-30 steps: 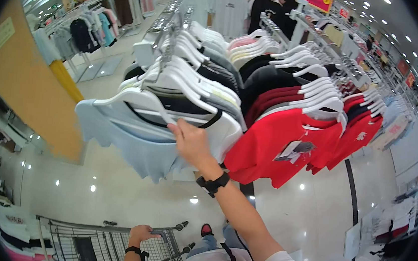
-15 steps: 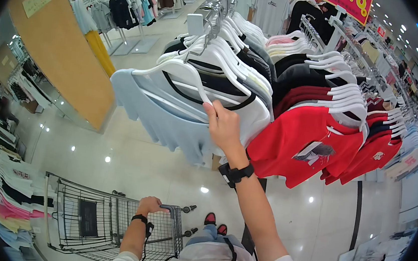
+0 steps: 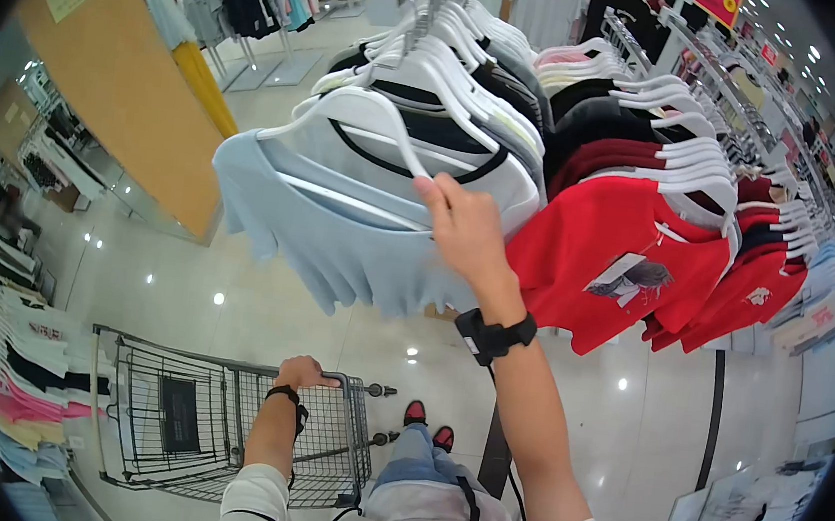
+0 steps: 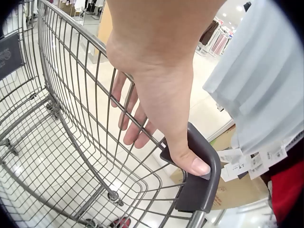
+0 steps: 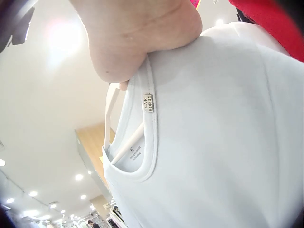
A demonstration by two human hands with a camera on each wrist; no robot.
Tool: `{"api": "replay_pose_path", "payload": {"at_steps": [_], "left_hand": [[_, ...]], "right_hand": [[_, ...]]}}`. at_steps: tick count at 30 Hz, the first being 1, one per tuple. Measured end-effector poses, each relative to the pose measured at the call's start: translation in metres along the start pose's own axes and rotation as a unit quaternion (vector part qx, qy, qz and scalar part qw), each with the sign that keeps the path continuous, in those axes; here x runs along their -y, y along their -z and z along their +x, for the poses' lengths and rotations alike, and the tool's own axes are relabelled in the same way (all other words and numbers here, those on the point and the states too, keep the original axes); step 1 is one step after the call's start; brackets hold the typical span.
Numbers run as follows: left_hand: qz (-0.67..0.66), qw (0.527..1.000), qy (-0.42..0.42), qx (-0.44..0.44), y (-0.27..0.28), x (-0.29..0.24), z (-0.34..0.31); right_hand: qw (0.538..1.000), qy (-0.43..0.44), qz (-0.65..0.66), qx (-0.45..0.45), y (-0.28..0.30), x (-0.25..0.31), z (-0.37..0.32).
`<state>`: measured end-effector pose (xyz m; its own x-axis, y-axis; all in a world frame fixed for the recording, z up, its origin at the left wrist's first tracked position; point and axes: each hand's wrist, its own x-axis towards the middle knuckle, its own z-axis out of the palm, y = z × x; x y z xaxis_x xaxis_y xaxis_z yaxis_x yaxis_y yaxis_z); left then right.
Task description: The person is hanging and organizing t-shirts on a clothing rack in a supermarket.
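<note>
My right hand (image 3: 473, 231) pinches the right shoulder of a white hanger (image 3: 376, 116) at the front end of a rack. On this hanger is a light blue T-shirt (image 3: 339, 243), its neckline drooping low in front. In the right wrist view, the shirt (image 5: 213, 133) fills much of the picture, with a small label (image 5: 148, 103) at the collar. Low on the left, my left hand (image 3: 302, 372) holds the rim of a shopping cart (image 3: 138, 399). In the left wrist view, its thumb lies over the dark plastic corner (image 4: 202, 190) and its fingers hang outside the wires.
Close behind the blue shirt hang more shirts on white hangers. A red T-shirt (image 3: 619, 260) hangs just right of my right hand. A wooden pillar (image 3: 122, 91) stands to the left, and further clothes (image 3: 35, 374) hang at the lower left.
The head view has swung left and down, so the rack sits further right and more of the cart shows. My right hand keeps its hold on the hanger, and my left stays on the cart.
</note>
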<state>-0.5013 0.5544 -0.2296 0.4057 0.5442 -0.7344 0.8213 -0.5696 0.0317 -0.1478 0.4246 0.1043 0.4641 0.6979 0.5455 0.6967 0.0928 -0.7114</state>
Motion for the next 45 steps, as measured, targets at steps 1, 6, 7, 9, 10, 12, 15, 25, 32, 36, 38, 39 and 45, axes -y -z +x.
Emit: {"api": "replay_pose_path", "payload": {"at_steps": [1, 6, 7, 9, 10, 12, 15, 25, 32, 36, 38, 39, 45], "left_hand": [[0.007, 1.000, -0.011, 0.004, 0.001, 0.000, -0.001], [-0.019, 1.000, 0.004, 0.014, 0.003, 0.012, 0.004], [-0.029, 1.000, 0.004, 0.006, 0.002, 0.013, 0.002], [-0.027, 1.000, 0.003, 0.007, 0.009, 0.021, 0.007], [-0.015, 1.000, 0.004, 0.013, 0.004, 0.024, 0.005], [0.003, 1.000, -0.006, 0.013, 0.012, 0.038, 0.011], [-0.012, 1.000, 0.016, 0.022, 0.019, 0.057, 0.011], [-0.027, 0.999, 0.021, 0.014, 0.038, 0.098, 0.011], [-0.026, 1.000, 0.004, -0.005, 0.010, 0.100, 0.020], [-0.038, 0.999, 0.009, 0.020, 0.003, 0.101, 0.019], [-0.032, 0.999, 0.004, 0.006, -0.007, 0.104, 0.026], [-0.035, 0.999, -0.003, -0.013, -0.011, 0.108, 0.029], [-0.073, 0.991, 0.024, -0.111, -0.017, 0.087, -0.004]], "right_hand": [[1.000, -0.001, -0.020, -0.002, 0.005, -0.004, -0.001], [1.000, -0.019, -0.010, 0.018, -0.001, -0.008, 0.011], [1.000, -0.027, 0.002, 0.016, -0.001, -0.009, 0.010], [1.000, -0.020, 0.002, 0.019, -0.008, -0.007, 0.019], [1.000, -0.021, 0.006, 0.016, -0.004, -0.009, 0.014], [1.000, 0.002, -0.003, -0.001, -0.009, -0.011, 0.011], [0.999, -0.036, -0.012, -0.004, -0.011, -0.002, 0.005], [0.995, -0.067, -0.045, -0.054, -0.030, 0.009, -0.003], [0.995, -0.066, -0.041, -0.063, -0.033, 0.010, 0.000], [0.996, -0.059, -0.032, -0.063, -0.036, 0.016, 0.011], [0.997, -0.034, -0.020, -0.072, -0.030, 0.007, -0.002], [0.997, -0.041, -0.027, -0.064, -0.029, 0.010, 0.002], [0.999, -0.038, -0.009, -0.036, -0.021, 0.005, -0.002]]}}
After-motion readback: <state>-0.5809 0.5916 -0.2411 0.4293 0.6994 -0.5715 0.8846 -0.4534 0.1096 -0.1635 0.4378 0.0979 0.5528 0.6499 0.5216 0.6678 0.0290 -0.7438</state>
